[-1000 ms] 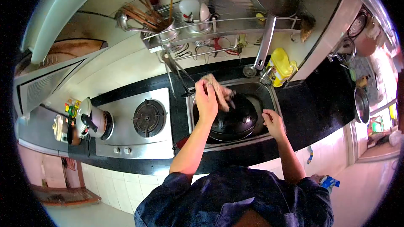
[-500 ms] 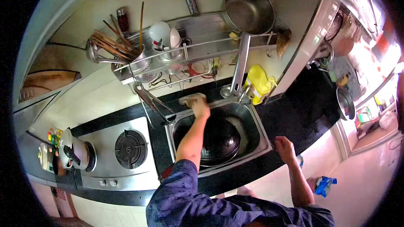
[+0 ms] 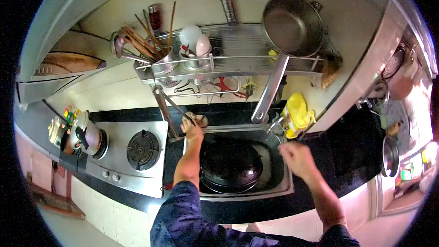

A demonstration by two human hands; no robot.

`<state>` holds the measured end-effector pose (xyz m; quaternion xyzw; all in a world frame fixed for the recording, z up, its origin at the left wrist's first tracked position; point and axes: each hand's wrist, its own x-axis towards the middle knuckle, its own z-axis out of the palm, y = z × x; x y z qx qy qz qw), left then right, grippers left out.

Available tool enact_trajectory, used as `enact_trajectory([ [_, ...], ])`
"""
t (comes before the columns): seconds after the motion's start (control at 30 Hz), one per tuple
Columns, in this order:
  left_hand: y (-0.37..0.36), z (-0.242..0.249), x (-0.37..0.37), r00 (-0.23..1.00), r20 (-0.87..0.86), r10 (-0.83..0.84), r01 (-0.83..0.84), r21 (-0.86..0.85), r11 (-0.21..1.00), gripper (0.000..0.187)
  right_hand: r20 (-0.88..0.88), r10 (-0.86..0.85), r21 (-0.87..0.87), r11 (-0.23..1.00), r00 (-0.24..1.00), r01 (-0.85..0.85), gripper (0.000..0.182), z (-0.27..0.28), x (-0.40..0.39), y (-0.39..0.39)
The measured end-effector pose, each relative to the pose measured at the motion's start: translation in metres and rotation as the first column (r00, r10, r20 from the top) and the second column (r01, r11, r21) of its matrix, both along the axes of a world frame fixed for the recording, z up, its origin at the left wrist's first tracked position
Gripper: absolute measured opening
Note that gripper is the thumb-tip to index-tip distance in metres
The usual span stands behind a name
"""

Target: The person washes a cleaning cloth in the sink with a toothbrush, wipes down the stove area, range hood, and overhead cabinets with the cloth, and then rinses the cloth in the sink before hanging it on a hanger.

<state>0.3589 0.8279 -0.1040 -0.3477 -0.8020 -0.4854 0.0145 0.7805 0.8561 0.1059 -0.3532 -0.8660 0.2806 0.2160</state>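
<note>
My left hand (image 3: 192,130) is closed on a crumpled beige-brown cloth (image 3: 200,120) on the black counter strip behind the sink (image 3: 286,187). Close beside that hand, the metal tongs (image 3: 163,110) hang down from the rack. A black, domed wok (image 3: 233,164), apparently upside down, fills much of the sink. Over the sink's right rim, near the faucet (image 3: 275,124), my right hand (image 3: 298,159) hovers with loosely bent fingers and nothing visible in them.
A long-handled pan (image 3: 292,25) rests on the wall rack (image 3: 242,64) beside utensil holders. Behind the sink's right corner stands a yellow bottle (image 3: 297,114). To the left are a gas stove (image 3: 123,174) and a pot (image 3: 91,135); a metal bowl (image 3: 390,157) is far right.
My left hand has slid leftward with the cloth along the back of the sink toward the tongs. My right hand has moved in over the sink's right rim. The view has shifted.
</note>
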Motion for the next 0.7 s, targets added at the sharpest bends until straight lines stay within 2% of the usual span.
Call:
enact_trajectory([
  [0.03, 0.004, 0.006, 0.006, 0.999, 0.016, 0.046, -0.046, -0.008, 0.999, 0.024, 0.043, 0.075, -0.072, 0.995, 0.996, -0.072, 0.025, -0.023, -0.011, -0.003],
  [0.1, 0.019, -0.013, 0.013, 0.989, -0.143, -0.024, -0.033, -0.383, 0.923, 0.028, 0.038, 0.203, -0.056, 0.978, 0.979, -0.200, 0.031, -0.078, -0.038, 0.006],
  [0.17, 0.040, -0.023, 0.028, 0.939, -0.255, -0.232, 0.027, -0.617, 0.787, 0.033, 0.166, 0.098, 0.108, 0.987, 0.981, -0.117, 0.042, -0.136, -0.079, 0.034],
  [0.2, 0.056, -0.058, 0.026, 0.588, -0.763, -0.267, -0.191, -0.452, 0.872, 0.027, 0.233, 0.018, 0.071, 0.997, 0.972, -0.035, 0.049, -0.140, -0.102, 0.046],
  [0.23, 0.038, -0.008, 0.049, 0.687, -0.572, -0.448, -0.004, -0.619, 0.785, 0.025, 0.304, -0.063, 0.028, 0.998, 0.951, 0.057, 0.057, -0.143, -0.121, 0.061],
  [0.3, 0.045, -0.043, 0.037, 0.778, -0.418, -0.468, 0.289, -0.424, 0.858, 0.024, 0.357, -0.287, 0.371, 0.917, 0.889, 0.147, 0.062, -0.211, -0.148, 0.098],
  [0.37, 0.042, -0.035, 0.039, 0.811, -0.293, -0.506, 0.338, -0.472, 0.814, 0.024, 0.481, -0.282, 0.107, 0.959, 0.830, 0.264, 0.067, -0.225, -0.166, 0.134],
  [0.4, 0.039, -0.026, 0.041, 0.826, -0.226, -0.517, 0.361, -0.493, 0.792, 0.024, 0.546, -0.259, 0.116, 0.965, 0.797, 0.234, 0.068, -0.205, -0.161, 0.129],
  [0.43, 0.040, -0.018, 0.045, 0.847, -0.165, -0.505, 0.360, -0.522, 0.773, 0.027, 0.473, -0.303, 0.207, 0.951, 0.827, 0.229, 0.060, -0.225, -0.167, 0.136],
  [0.5, 0.042, -0.004, 0.059, 0.884, -0.036, -0.466, 0.365, -0.570, 0.736, 0.033, 0.412, -0.031, 0.022, 0.999, 0.910, 0.024, 0.043, -0.220, -0.166, 0.144],
  [0.53, 0.046, 0.005, 0.065, 0.891, 0.021, -0.453, 0.371, -0.610, 0.701, 0.036, 0.319, -0.080, 0.200, 0.980, 0.944, 0.015, 0.033, -0.226, -0.162, 0.131],
  [0.57, 0.053, -0.003, 0.065, 0.869, -0.008, -0.495, 0.402, -0.572, 0.715, 0.038, 0.223, -0.076, 0.228, 0.973, 0.972, 0.024, 0.033, -0.248, -0.166, 0.130],
  [0.6, 0.063, -0.013, 0.065, 0.844, -0.040, -0.534, 0.434, -0.532, 0.727, 0.039, 0.091, -0.042, 0.096, 0.995, 0.995, 0.034, 0.033, -0.257, -0.159, 0.119],
  [0.63, 0.072, -0.024, 0.066, 0.819, -0.074, -0.569, 0.467, -0.490, 0.736, 0.041, 0.065, -0.022, 0.067, 0.998, 0.998, 0.017, 0.033, -0.264, -0.152, 0.116],
  [0.67, 0.079, 0.006, 0.090, 0.799, 0.074, -0.597, 0.548, -0.498, 0.672, 0.042, 0.039, -0.002, 0.038, 0.999, 0.999, 0.001, 0.033, -0.264, -0.145, 0.112],
  [0.7, 0.099, -0.005, 0.097, 0.722, 0.070, -0.688, 0.646, -0.426, 0.634, 0.040, 0.130, 0.015, 0.111, 0.993, 0.991, -0.030, 0.033, -0.236, -0.129, 0.101],
])
